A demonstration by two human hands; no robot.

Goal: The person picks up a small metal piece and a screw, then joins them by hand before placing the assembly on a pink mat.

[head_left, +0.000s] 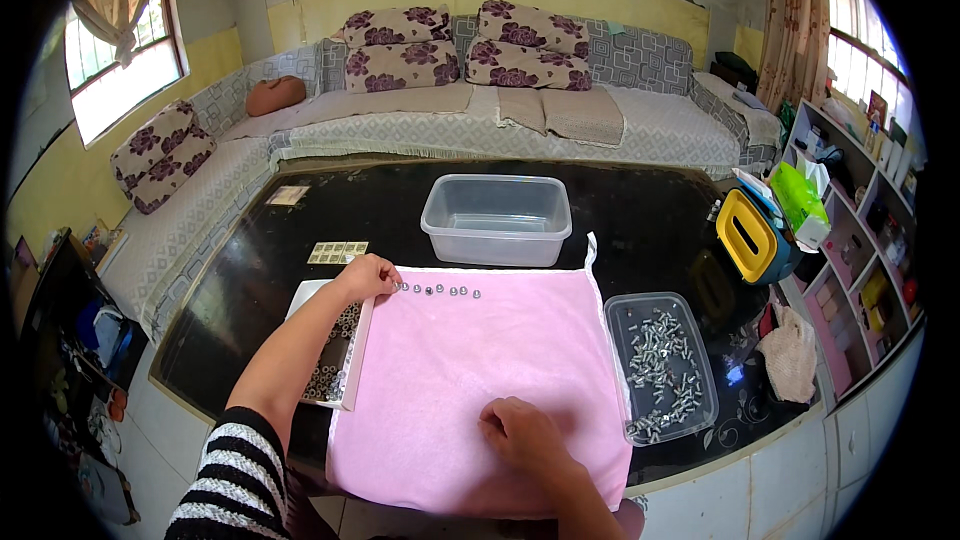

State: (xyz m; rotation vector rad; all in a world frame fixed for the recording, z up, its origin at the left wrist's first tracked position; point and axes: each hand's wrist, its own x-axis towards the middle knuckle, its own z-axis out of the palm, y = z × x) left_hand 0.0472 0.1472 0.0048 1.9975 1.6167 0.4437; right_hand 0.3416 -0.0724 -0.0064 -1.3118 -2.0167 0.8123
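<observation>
A pink cloth (470, 370) lies spread on the dark table, with a short row of small metal nuts (440, 289) along its far edge. My left hand (372, 278) reaches to the left end of this row, its fingertips pinched on a small metal nut. Beneath my left forearm sits a white open box (352, 370) with many small ring-shaped nuts (325, 380), partly covered by the arm. My right hand (525, 435) hovers low over the near part of the cloth, fingers curled together; anything inside them is hidden.
A clear tub of short metal bolts (660, 360) stands right of the cloth. Beyond it is a larger translucent plastic container (495, 240). A yellow-and-blue tissue box (750, 237) and a beige cloth (788, 352) are at the table's right side. A patterned card (338, 252) lies far left.
</observation>
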